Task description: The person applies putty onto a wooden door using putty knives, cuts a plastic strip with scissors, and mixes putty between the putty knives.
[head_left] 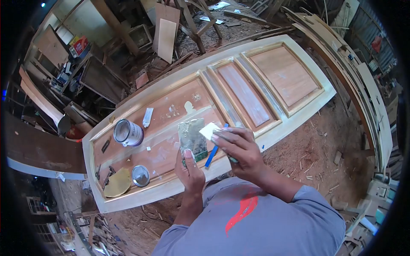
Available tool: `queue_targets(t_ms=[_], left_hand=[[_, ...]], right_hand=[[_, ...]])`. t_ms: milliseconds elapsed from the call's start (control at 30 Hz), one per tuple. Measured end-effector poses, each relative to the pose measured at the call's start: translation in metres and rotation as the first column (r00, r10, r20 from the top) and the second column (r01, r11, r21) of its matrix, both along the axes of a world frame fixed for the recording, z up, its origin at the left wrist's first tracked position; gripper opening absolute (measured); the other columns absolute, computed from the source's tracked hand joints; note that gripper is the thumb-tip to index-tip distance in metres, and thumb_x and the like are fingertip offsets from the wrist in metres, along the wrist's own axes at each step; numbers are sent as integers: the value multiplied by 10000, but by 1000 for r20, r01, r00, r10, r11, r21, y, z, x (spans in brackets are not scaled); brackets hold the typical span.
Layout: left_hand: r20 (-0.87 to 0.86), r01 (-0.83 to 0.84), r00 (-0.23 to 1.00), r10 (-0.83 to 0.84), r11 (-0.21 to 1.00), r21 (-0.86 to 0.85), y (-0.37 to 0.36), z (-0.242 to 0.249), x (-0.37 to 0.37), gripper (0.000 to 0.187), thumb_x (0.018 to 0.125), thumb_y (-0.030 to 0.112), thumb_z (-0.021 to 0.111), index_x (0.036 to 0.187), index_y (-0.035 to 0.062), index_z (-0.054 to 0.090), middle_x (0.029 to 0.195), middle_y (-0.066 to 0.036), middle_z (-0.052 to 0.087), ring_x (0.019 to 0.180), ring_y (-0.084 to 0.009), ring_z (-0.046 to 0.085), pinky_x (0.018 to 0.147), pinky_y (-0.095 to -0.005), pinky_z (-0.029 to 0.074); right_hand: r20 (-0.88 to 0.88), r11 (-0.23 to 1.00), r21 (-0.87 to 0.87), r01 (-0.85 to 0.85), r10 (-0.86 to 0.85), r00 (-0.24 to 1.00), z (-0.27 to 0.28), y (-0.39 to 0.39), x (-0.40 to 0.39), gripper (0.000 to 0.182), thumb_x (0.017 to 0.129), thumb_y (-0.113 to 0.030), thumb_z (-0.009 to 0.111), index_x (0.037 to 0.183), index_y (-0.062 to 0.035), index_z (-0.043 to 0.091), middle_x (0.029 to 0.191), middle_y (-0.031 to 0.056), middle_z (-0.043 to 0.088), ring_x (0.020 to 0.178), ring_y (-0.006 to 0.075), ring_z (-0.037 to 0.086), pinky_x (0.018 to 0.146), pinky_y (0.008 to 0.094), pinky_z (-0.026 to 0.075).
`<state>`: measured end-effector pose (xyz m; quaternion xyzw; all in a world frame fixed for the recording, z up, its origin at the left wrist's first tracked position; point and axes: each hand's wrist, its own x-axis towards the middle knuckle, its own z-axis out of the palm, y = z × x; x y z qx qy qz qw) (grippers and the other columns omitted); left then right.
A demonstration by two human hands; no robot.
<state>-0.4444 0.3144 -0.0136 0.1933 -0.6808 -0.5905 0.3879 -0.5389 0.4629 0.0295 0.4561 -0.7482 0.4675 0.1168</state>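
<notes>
My left hand point(192, 174) grips the lower end of a flat rectangular board point(192, 134), its face smeared with pale paste and its lower edge green. Pinched in my right hand point(241, 149) is a thin white scraper point(209, 130), its free corner close beside the board's right edge. Both hands are over a wooden panel door point(166, 91) lying flat, with beige patches on its large panel. Between my hands a blue strip point(212, 156) lies slanted on the door.
On the door's left part stand an open tin point(128, 133), a round metal lid point(140, 176), a yellowish sheet point(118, 183) and a white tube point(147, 117). Long boards point(363, 94) curve along the right. Shavings cover the floor point(316, 158). A cluttered bench point(77, 70) stands back left.
</notes>
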Motion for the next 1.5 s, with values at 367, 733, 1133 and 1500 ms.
queue_targets(t_ms=[367,733,1133,1500], left_hand=[[84,73,995,-60,985,-155,22,13,-7,371,1097,194,438,1325,-68,569,1154,-162,678,1048,-217,642,894,-334,520],[98,90,992,-79,989,-118,16,2,-6,337,1082,135,430,1313,-74,557,1143,-182,672,1024,-239,672,855,-352,544],[127,117,988,-91,969,-217,18,2,-11,356,1087,171,454,1329,-69,554,1114,-199,685,986,-262,679,843,-372,539],[-186,207,975,-124,813,544,-32,-5,0,335,1067,218,582,1292,-30,592,1068,-78,670,925,-105,609,779,-271,514]], right_hand=[[-3,999,28,43,-43,999,-24,-23,23,629,772,45,672,1389,-63,614,1360,138,645,1169,345,595,1020,461,465],[27,999,34,1,-2,1000,-18,-17,25,662,752,11,714,1401,-56,600,1360,134,648,1155,361,596,987,461,473],[3,996,-4,86,-86,996,-14,-46,-2,539,801,1,739,1331,-57,657,1317,148,686,1155,353,644,1004,446,485],[768,849,-509,144,372,521,1,-18,-66,175,979,-129,688,1086,9,695,1002,73,696,803,115,638,687,274,513]])
